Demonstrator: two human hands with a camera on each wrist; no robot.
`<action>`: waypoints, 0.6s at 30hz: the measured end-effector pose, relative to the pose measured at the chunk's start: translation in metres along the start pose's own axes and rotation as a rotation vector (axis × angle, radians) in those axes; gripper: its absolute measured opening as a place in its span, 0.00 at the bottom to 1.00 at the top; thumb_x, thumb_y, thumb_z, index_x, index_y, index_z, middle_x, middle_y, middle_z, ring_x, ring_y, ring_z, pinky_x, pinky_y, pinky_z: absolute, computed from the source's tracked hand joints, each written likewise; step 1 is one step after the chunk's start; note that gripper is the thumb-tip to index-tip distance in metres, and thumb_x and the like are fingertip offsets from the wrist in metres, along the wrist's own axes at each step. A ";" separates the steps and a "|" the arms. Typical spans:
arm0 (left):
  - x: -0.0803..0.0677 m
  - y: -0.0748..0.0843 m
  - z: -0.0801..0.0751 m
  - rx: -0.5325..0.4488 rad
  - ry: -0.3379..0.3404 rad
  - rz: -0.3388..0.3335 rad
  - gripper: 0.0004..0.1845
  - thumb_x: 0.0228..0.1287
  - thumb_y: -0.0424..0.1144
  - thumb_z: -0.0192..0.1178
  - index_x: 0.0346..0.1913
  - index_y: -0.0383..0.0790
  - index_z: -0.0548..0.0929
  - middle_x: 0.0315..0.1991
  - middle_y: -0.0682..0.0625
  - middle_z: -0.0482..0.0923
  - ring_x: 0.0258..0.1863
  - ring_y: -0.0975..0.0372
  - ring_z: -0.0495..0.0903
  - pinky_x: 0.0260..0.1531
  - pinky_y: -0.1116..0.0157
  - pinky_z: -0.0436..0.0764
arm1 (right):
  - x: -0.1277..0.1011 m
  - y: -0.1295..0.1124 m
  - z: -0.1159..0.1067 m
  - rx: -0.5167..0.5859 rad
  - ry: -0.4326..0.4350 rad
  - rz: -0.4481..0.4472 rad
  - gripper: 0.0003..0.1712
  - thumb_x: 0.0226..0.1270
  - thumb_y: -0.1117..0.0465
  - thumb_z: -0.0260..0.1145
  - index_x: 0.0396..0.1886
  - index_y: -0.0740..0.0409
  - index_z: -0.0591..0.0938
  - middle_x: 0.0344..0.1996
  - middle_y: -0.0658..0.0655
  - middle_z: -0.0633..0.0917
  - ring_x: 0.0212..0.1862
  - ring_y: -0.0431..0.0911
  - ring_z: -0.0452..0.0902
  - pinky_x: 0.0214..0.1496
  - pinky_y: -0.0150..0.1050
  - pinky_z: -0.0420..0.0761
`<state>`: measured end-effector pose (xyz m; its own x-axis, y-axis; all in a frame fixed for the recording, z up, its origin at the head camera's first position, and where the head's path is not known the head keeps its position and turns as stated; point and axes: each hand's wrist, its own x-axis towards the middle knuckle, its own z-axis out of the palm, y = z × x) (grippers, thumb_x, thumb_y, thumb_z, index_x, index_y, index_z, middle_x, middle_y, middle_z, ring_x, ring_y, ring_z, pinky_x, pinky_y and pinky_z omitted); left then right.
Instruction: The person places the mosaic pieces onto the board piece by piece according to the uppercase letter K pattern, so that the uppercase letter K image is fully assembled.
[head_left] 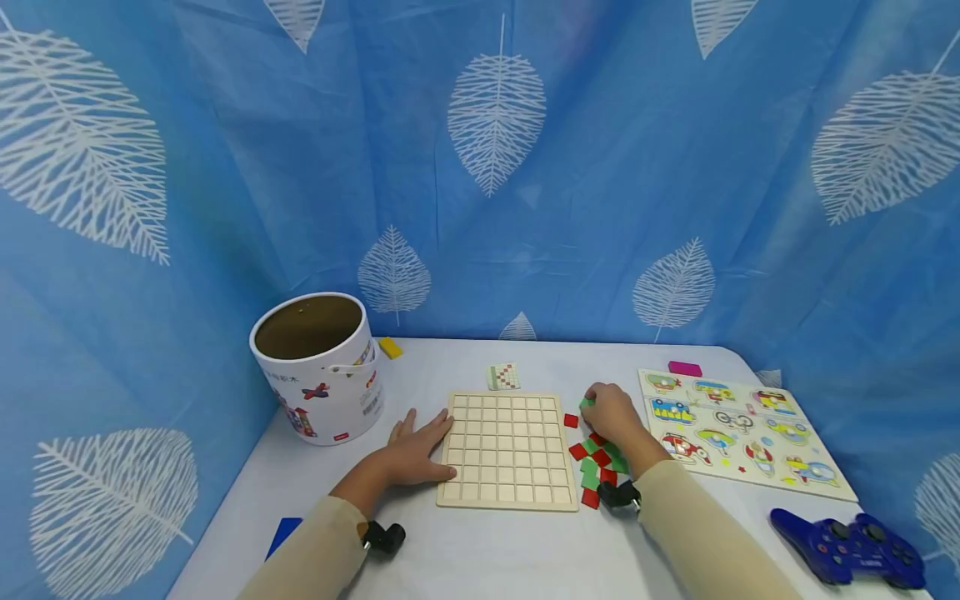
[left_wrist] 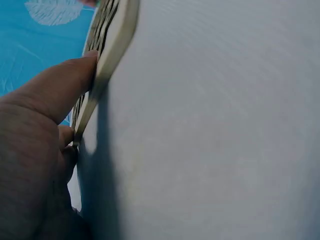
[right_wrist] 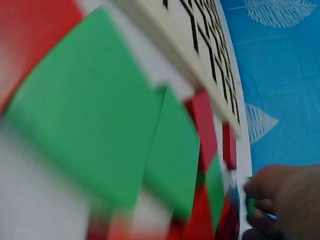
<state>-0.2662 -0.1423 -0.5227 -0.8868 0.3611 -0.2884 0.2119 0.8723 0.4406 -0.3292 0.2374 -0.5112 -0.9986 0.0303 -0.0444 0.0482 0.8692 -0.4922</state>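
Head view: I see green tile (head_left: 586, 403) pinched in right hand (head_left: 611, 412) fingertips, just right of wooden grid board (head_left: 507, 451), above pile of red and green tiles (head_left: 597, 468). Left hand (head_left: 415, 448) flat, fingers straight, pressing board's left edge. Pattern card (head_left: 503, 377) behind board; white bucket (head_left: 318, 367) far left.

Print on the white bucket (head_left: 322, 383) too small to read, no other legible text
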 end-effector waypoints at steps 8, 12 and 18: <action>0.002 0.000 0.006 0.005 0.004 -0.002 0.57 0.58 0.74 0.66 0.85 0.57 0.55 0.87 0.56 0.46 0.84 0.37 0.29 0.79 0.33 0.34 | 0.007 -0.085 0.048 0.257 -0.066 -0.230 0.19 0.75 0.61 0.67 0.62 0.58 0.83 0.61 0.62 0.81 0.62 0.58 0.80 0.61 0.55 0.83; 0.002 0.000 0.006 0.010 0.005 0.007 0.57 0.58 0.75 0.66 0.85 0.58 0.55 0.87 0.57 0.46 0.84 0.37 0.29 0.79 0.33 0.35 | 0.010 -0.121 0.075 0.233 -0.111 -0.318 0.18 0.74 0.60 0.69 0.61 0.55 0.85 0.58 0.58 0.85 0.61 0.56 0.82 0.62 0.53 0.83; 0.002 -0.001 0.002 0.004 0.002 0.008 0.57 0.58 0.75 0.65 0.85 0.58 0.54 0.87 0.57 0.45 0.84 0.37 0.29 0.79 0.33 0.33 | 0.015 -0.138 0.092 0.120 -0.032 -0.290 0.13 0.70 0.59 0.73 0.53 0.51 0.89 0.51 0.54 0.88 0.59 0.56 0.82 0.62 0.58 0.80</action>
<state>-0.2673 -0.1416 -0.5250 -0.8859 0.3671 -0.2837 0.2201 0.8709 0.4395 -0.3482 0.0722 -0.5236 -0.9700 -0.2273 0.0860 -0.2337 0.7751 -0.5871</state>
